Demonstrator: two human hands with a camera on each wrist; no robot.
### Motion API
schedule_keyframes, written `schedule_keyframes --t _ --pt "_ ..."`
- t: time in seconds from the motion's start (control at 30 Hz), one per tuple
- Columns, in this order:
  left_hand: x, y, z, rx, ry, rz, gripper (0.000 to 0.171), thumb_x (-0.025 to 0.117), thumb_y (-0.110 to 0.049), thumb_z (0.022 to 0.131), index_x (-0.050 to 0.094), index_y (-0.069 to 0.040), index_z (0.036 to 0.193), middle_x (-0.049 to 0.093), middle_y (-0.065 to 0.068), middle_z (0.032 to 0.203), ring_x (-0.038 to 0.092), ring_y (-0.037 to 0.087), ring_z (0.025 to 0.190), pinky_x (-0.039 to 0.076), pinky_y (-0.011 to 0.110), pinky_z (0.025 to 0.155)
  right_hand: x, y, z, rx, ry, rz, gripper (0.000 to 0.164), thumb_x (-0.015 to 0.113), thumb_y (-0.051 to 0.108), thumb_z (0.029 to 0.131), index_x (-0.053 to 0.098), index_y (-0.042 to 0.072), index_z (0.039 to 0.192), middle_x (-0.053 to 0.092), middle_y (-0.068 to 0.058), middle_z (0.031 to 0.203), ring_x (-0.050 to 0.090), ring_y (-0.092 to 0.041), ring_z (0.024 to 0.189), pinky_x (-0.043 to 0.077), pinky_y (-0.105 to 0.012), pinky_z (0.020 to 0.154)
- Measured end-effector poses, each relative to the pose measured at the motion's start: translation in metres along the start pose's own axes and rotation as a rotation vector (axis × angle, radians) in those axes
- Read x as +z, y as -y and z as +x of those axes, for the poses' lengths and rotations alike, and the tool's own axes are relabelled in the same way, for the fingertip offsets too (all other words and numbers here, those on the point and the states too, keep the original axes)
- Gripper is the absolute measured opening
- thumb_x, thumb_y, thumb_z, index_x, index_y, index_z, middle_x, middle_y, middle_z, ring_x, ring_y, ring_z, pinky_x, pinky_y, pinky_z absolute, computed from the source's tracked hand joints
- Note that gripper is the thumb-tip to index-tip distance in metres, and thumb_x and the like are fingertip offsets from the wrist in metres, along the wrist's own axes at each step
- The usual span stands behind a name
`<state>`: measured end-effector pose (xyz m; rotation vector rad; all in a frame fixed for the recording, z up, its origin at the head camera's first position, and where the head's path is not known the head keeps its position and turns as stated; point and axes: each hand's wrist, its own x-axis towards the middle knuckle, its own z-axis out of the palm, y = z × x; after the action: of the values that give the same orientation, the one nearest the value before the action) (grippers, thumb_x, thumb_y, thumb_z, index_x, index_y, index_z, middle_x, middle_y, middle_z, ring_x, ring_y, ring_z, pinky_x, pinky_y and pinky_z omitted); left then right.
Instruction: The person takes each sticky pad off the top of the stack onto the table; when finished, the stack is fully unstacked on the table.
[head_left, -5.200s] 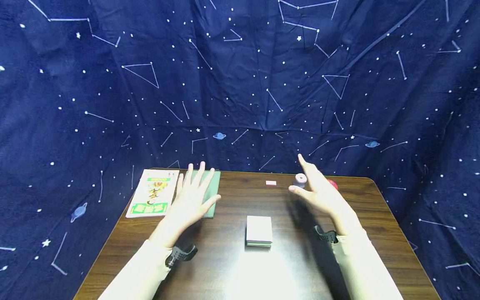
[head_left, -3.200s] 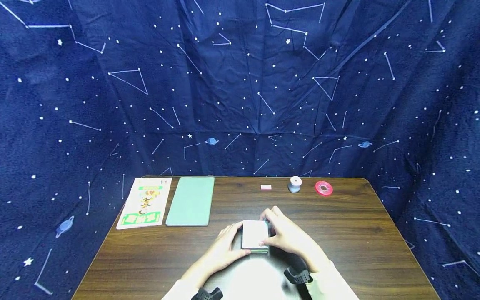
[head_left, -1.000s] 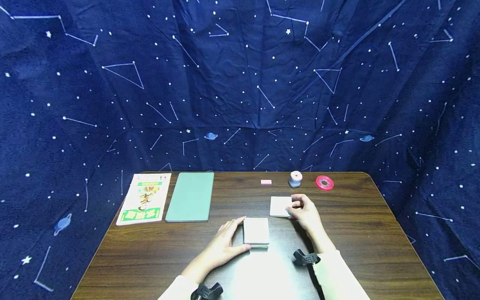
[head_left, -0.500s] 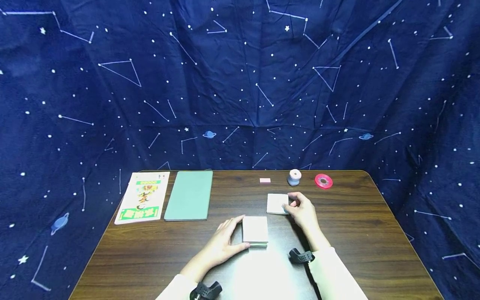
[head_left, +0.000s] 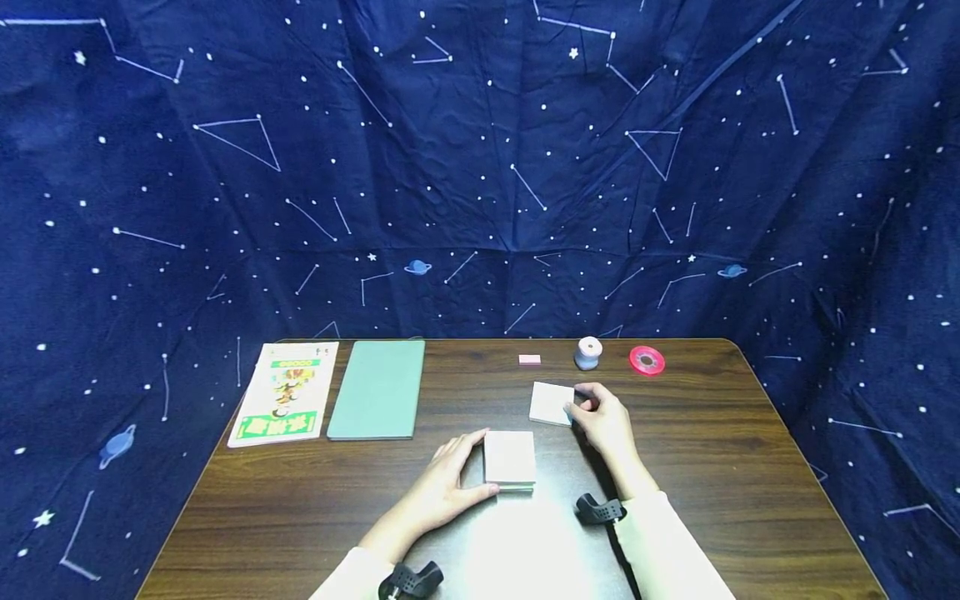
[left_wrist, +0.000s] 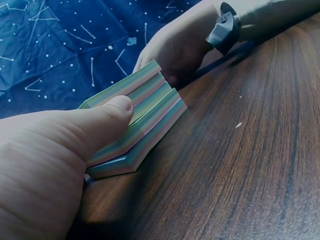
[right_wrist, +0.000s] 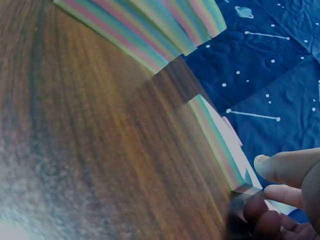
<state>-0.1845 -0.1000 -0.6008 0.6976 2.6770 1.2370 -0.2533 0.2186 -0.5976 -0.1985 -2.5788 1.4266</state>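
Note:
A stack of square paper note pads (head_left: 510, 457) with white tops and striped coloured edges sits mid-table. My left hand (head_left: 442, 492) grips it from the left, thumb at the near edge and fingers at the far corner. The left wrist view shows the thumb pressed on the striped side of the stack (left_wrist: 145, 120), whose layers sit unevenly. Farther back and to the right lies a thinner note pad (head_left: 551, 402), slightly turned. My right hand (head_left: 606, 421) holds its right edge between thumb and curled fingers. The right wrist view shows those fingertips at a corner of the pad (right_wrist: 220, 145).
Along the back of the wooden table (head_left: 262, 517) stand a small pink-and-white block (head_left: 529, 360), a white-and-blue spool (head_left: 588, 354) and a red ring-shaped roll (head_left: 647, 360). At the left lie a green notebook (head_left: 378, 390) and a printed booklet (head_left: 285, 392). A starry cloth (head_left: 480, 167) hangs behind.
Since the earlier frames, the thin pad has come off the stack and moved back right with my right hand. In the last half second it turns slightly. My left hand stays on the stack.

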Motion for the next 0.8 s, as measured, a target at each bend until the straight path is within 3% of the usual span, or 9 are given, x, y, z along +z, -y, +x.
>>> schedule_keyframes --t 0.13,0.27,0.43,0.6,0.8 --pt "-0.001 0.002 0.001 0.004 -0.002 0.005 0.090 0.083 -0.054 0.093 0.043 -0.019 0.166 0.058 0.004 0.159 0.048 0.033 0.155 0.030 0.064 0.131 -0.001 0.001 0.000 0.006 0.024 0.041 0.037 0.084 0.016 0.092 0.074 0.006 0.126 0.069 -0.006 0.086 0.058 -0.010 0.057 0.051 -0.024 0.046" --pt "-0.001 0.002 0.001 0.009 0.000 0.005 0.091 0.082 -0.057 0.093 0.043 -0.018 0.166 0.057 0.004 0.160 0.047 0.034 0.155 0.029 0.066 0.131 -0.004 0.006 -0.002 -0.026 0.031 -0.006 0.032 0.084 0.016 0.093 0.074 0.007 0.122 0.071 -0.011 0.097 0.064 -0.014 0.072 0.055 -0.025 0.059" --pt "-0.002 0.001 0.000 0.003 0.005 0.003 0.091 0.082 -0.056 0.093 0.043 -0.018 0.166 0.058 0.004 0.159 0.048 0.033 0.154 0.030 0.064 0.131 -0.012 0.022 -0.008 -0.109 0.059 -0.077 0.031 0.085 0.016 0.093 0.075 0.008 0.121 0.070 -0.011 0.101 0.065 -0.016 0.083 0.051 -0.028 0.075" --pt "-0.001 0.000 -0.001 0.004 0.004 -0.001 0.090 0.083 -0.054 0.093 0.044 -0.018 0.166 0.058 0.005 0.159 0.048 0.033 0.154 0.030 0.065 0.131 -0.019 0.045 -0.019 -0.193 0.233 -0.034 0.034 0.086 0.019 0.092 0.075 0.014 0.123 0.073 -0.009 0.101 0.064 -0.014 0.082 0.052 -0.027 0.075" --pt "-0.002 -0.002 0.000 0.015 0.002 0.010 0.089 0.084 -0.050 0.094 0.044 -0.016 0.165 0.059 0.006 0.159 0.048 0.034 0.154 0.031 0.065 0.130 -0.018 0.066 -0.034 -0.344 0.412 0.008 0.042 0.091 0.019 0.089 0.072 0.013 0.126 0.071 -0.018 0.116 0.069 -0.016 0.087 0.057 -0.026 0.077"
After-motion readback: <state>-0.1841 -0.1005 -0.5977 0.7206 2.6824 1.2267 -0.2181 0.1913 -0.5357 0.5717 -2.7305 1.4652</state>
